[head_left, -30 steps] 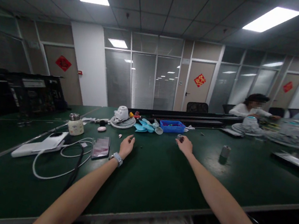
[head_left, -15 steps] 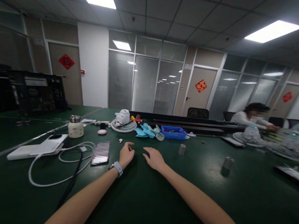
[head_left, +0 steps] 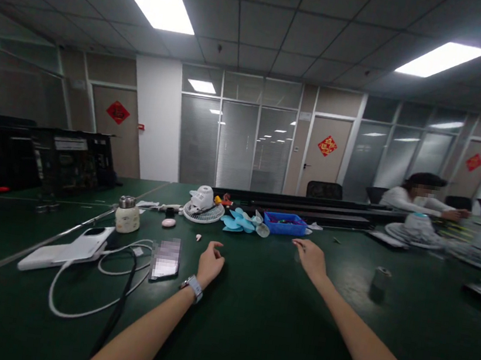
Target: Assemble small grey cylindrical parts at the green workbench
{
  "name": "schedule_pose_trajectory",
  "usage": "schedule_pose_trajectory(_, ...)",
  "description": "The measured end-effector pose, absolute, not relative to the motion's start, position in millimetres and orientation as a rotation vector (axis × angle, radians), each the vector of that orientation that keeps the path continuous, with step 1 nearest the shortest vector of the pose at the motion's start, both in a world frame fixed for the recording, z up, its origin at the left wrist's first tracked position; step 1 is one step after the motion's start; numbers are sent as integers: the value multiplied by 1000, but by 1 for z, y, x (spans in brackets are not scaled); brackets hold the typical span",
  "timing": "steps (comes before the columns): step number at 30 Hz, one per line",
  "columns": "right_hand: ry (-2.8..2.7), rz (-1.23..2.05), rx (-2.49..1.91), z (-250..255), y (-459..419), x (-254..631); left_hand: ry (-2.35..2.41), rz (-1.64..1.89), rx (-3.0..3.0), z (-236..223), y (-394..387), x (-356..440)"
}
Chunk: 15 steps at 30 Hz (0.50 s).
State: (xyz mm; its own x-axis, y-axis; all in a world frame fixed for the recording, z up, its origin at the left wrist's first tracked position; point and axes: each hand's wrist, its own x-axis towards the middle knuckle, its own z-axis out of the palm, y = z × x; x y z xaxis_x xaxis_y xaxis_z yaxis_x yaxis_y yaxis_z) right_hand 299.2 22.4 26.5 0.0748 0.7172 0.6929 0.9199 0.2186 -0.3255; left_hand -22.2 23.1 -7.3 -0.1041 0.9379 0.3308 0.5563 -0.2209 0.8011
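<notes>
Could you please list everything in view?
Table: 1, green, foreground
Bottle: 1, cream, left
Phones: 2, white/dark, left
Power bank: 1, white, under phone
Cables: 2, white/black, left
Case: 1, pink, left
Earbud: 1, white, centre-left
Fan parts: several, white, back/right
Blades: several, blue, back
Bin: 1, blue, back
Cylinder: 1, grey, right
Casings: several, black, left
Chairs: several, black, back
Doors: 3, beige, back
Signs: 3, red, doors
Lights: 2, white, ceiling
Person: 1 clearly, white-sleeved, right
Watch: 1, grey, left wrist
Left hand: 1, bare, centre
Right hand: 1, bare, centre-right
</notes>
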Motion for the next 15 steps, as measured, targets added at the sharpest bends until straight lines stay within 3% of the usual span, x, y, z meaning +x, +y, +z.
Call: schedule_pose_trajectory(15, -1598, -307, -1683, 23, 38, 332, 1670, 1218, 1797, -5, 24, -22)
